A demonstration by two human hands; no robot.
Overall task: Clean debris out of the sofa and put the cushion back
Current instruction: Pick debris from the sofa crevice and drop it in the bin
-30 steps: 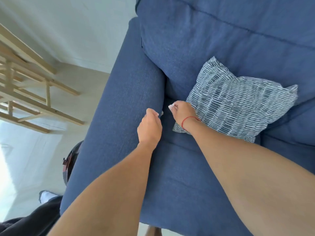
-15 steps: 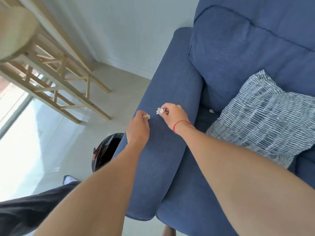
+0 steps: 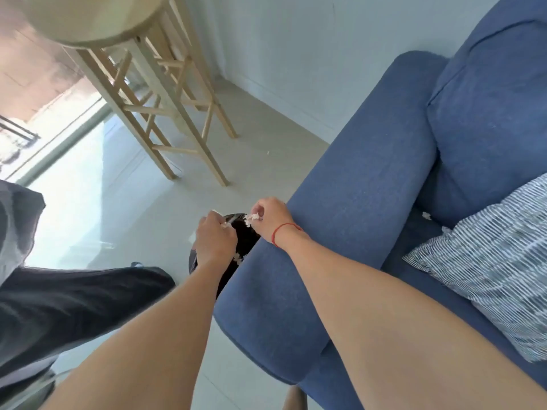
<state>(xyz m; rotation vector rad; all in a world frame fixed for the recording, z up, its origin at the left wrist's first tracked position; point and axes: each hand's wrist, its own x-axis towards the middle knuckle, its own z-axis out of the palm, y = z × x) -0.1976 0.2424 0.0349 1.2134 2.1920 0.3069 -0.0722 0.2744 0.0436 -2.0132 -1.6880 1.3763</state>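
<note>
Two bare arms reach past the blue sofa (image 3: 370,179) and its striped cushion (image 3: 485,261) lying on the seat, over a black bin (image 3: 242,244), left hand (image 3: 214,241) and right hand (image 3: 270,218) each pinching white debris (image 3: 251,218).

Wooden stool (image 3: 154,93) stands on pale tiled floor (image 3: 142,208) near white wall (image 3: 296,48). Bright window glass (image 3: 44,119) at left.

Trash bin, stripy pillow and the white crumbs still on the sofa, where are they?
Trash bin (image 3: 247,239): head view, dark inside, between the hands.
Stripy pillow (image 3: 485,261): head view, middle of its cover.
White crumbs (image 3: 426,215): head view, scrap on the seat.
</note>
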